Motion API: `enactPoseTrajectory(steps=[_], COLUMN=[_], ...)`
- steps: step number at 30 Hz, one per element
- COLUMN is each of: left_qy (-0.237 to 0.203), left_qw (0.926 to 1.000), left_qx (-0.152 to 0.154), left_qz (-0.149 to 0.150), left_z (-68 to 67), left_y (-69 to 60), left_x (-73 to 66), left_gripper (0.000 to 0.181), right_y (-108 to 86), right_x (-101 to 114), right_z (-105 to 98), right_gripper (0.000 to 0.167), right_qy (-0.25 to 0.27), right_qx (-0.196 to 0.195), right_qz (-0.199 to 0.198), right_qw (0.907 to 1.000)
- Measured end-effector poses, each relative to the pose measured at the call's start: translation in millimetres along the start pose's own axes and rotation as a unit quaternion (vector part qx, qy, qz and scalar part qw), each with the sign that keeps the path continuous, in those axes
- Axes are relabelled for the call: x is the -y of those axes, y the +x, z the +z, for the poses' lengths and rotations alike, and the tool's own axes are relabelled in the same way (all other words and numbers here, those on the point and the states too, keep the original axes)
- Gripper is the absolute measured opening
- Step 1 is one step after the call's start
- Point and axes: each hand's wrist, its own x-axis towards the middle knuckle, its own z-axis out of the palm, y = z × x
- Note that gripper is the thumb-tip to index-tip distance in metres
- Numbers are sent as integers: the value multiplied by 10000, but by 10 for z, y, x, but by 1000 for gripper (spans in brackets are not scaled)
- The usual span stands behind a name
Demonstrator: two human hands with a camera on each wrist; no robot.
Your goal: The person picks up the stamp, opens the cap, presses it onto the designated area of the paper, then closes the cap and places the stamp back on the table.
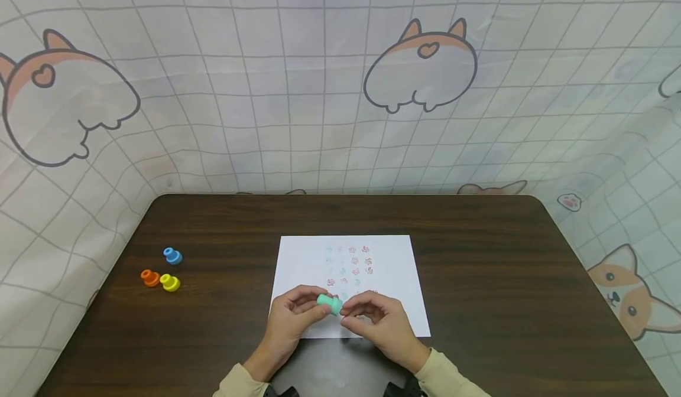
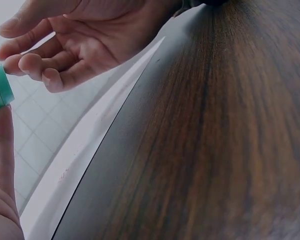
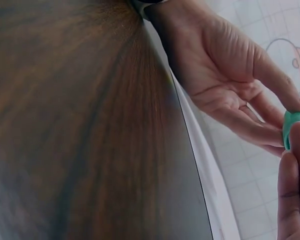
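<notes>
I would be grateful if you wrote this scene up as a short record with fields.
Left hand: pinches the green piece
Right hand: fingertips at the green piece's other end; firmness of contact unclear
Sheet: white paper beneath the green piece, bearing small reddish and bluish prints
Other pieces: blue piece, orange piece, yellow piece, grouped toward the table's left side
Surface: dark wood-grain table
Backdrop: white grid-patterned cloth with animal drawings

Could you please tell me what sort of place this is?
Probably an indoor craft spot: a dark table, white paper with small coloured prints, and a cartoon-patterned backdrop behind.
</notes>
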Motion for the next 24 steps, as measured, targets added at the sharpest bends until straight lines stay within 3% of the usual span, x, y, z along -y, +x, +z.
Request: enactPoseTrajectory(steps=[5, 12, 24], left_qy=[-21, -22, -6], left_qw=[10000, 9998, 9995], left_qx=[17, 174, 306], left_qz=[-9, 113, 60], left_z=[0, -5, 9], left_y=[-4, -9, -26], left_x=[2, -2, -12], left_gripper=[25, 26, 26], right_y=[-14, -2, 0], right_x=[-15, -54, -70], right_z=[12, 4, -5], right_gripper=[19, 24, 24], right_qy=[-32, -179, -296], right_qx=[-49, -79, -120], right_qz=[223, 44, 130], right_qw=[9997, 9998, 9994])
